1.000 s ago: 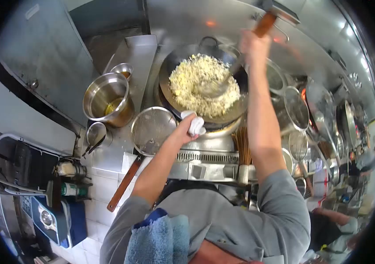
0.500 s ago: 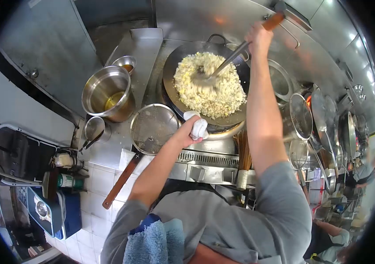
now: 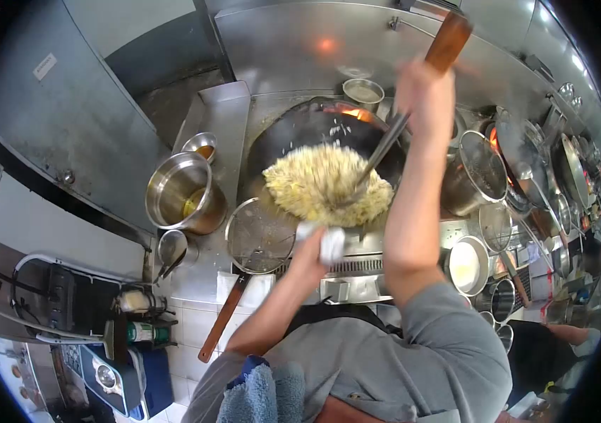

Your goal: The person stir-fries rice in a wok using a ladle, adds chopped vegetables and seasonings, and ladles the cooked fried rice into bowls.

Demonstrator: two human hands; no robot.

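A large black wok (image 3: 262,151) stands over the burner, tilted, with flames at its far rim. Egg fried rice (image 3: 307,180) heaps in its near half, blurred, and some grains are in the air. My right hand (image 3: 424,92) is closed round the wooden grip of a long-handled metal wok tool (image 3: 389,137). The tool's head is smeared in the rice, so I cannot tell whether it is a ladle or a spatula. At the wok's near rim, my left hand (image 3: 309,257) is closed on a folded white cloth (image 3: 331,245); any wok handle beneath is hidden.
Left of the wok stand a steel pot (image 3: 184,190) with yellow liquid, a small sauce bowl (image 3: 202,144) and a round strainer (image 3: 262,236) with a wooden handle. Pots (image 3: 473,176), a pan of white contents (image 3: 464,264) and hanging utensils crowd the right. Another person (image 3: 533,352) is lower right.
The wok has tipped and the rice has gathered toward me, grains flying. Flames now show behind it. Both hands have shifted lower in view, the left still on the cloth, the right on the tool.
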